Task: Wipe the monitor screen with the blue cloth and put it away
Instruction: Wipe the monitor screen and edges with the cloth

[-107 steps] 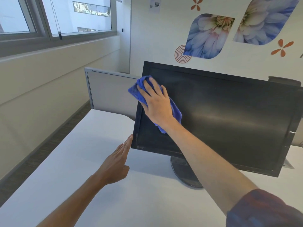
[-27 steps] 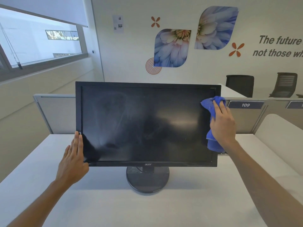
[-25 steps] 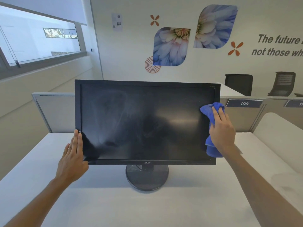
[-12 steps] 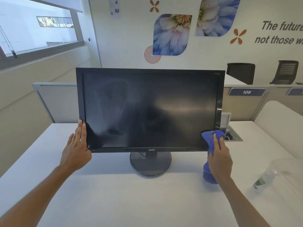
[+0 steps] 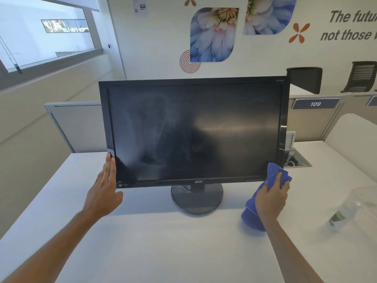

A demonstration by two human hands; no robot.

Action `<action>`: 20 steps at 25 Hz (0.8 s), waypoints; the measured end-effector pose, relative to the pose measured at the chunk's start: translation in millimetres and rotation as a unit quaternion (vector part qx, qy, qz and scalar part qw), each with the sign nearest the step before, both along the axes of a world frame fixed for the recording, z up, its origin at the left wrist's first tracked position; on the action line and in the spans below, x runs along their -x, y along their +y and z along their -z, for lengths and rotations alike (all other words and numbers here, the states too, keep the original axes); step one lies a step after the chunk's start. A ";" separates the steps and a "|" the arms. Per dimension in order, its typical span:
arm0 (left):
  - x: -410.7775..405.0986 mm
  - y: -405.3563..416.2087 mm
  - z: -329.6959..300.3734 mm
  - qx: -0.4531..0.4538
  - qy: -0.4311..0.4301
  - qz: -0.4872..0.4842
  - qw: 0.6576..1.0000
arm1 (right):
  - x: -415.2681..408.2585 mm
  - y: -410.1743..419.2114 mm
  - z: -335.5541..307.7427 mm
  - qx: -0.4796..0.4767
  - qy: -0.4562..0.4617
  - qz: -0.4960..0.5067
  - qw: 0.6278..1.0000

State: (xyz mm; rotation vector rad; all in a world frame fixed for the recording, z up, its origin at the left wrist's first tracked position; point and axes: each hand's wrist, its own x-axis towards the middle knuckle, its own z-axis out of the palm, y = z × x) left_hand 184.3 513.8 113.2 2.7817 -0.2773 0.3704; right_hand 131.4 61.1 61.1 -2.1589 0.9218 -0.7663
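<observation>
head view: worn high, looking forward and down | faces the monitor (image 5: 193,131) squarely, close over the white desk (image 5: 163,242) | right edge blurred, perhaps by lens distortion | only one view

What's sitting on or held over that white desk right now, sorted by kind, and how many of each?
Monitors: 1, the black monitor on its round stand
Cloths: 1, the blue cloth held in the right hand
Bottles: 1, a clear bottle lying at the right, blurred
Total: 3
</observation>
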 end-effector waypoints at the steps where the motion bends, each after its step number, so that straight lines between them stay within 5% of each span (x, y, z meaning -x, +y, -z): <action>1: -0.2 0.4 0.6 0.000 -0.002 0.003 1.000 | -0.5 10.3 -2.4 -0.013 -0.001 0.005 1.000; 11: -1.7 11.9 5.9 0.010 -0.009 0.045 0.999 | -6.1 167.2 5.6 0.000 -0.054 -0.108 0.993; 20: -1.4 33.4 14.5 0.026 0.001 0.104 0.994 | -10.7 302.7 1.8 0.109 0.043 -0.320 0.940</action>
